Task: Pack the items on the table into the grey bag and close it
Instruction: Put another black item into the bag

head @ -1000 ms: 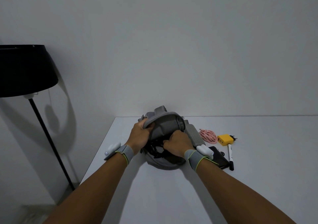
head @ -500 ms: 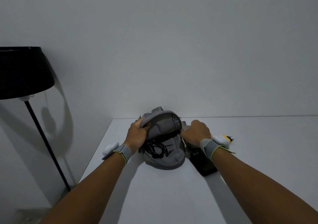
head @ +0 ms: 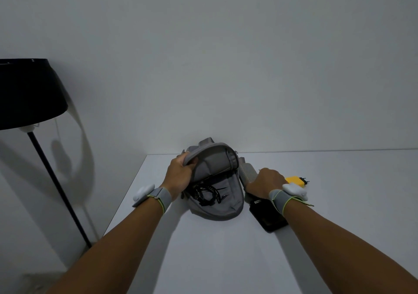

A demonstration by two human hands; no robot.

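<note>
The grey bag [head: 217, 208] lies at the table's far left, its mouth wide open. My left hand [head: 179, 176] is shut on the raised upper flap [head: 212, 158] and holds it up. A black tangled item [head: 207, 195] lies inside the bag. My right hand [head: 264, 180] is to the right of the bag, knuckles up and fingers curled down over the spot beside the bag's strap [head: 247, 172]; what is under it is hidden. A yellow charger [head: 294, 179] sits just past that wrist. A black flat device [head: 268, 215] lies partly under my right wrist.
The white table [head: 226, 248] meets the wall at its far edge, and its left edge drops off close to the bag. A floor lamp with a black shade [head: 29, 92] stands left of the table.
My right hand left the bag's mouth and moved right, onto the place where the pink cable lay. The left hand lifted the flap higher, so the bag gapes wider.
</note>
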